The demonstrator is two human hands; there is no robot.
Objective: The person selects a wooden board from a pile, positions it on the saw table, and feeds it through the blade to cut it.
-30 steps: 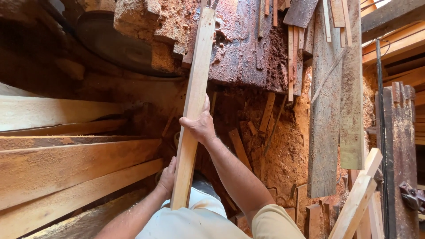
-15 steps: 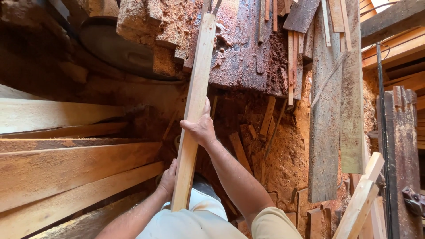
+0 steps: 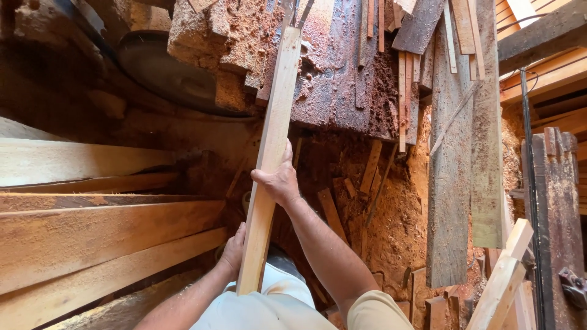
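Note:
I hold a long pale wooden plank (image 3: pixel 276 116) that runs from my waist up to a sawdust-covered metal saw table (image 3: pixel 342 73). My right hand (image 3: pixel 280 181) grips the plank around its middle, thumb on the near face. My left hand (image 3: pixel 233 249) grips its left edge close to the lower end. The plank's far end rests on the table beside a large dark round saw blade (image 3: pixel 165 76).
Stacked long planks (image 3: pixel 92 226) lie at my left. Weathered grey boards (image 3: pixel 465 153) lean at the right, beside a dark post (image 3: pixel 553 201) and pale offcuts (image 3: pixel 504 275). Sawdust and scrap wood (image 3: pixel 373 214) cover the floor below the table.
The plank has slid slightly further onto the table. Both hands keep the same grip.

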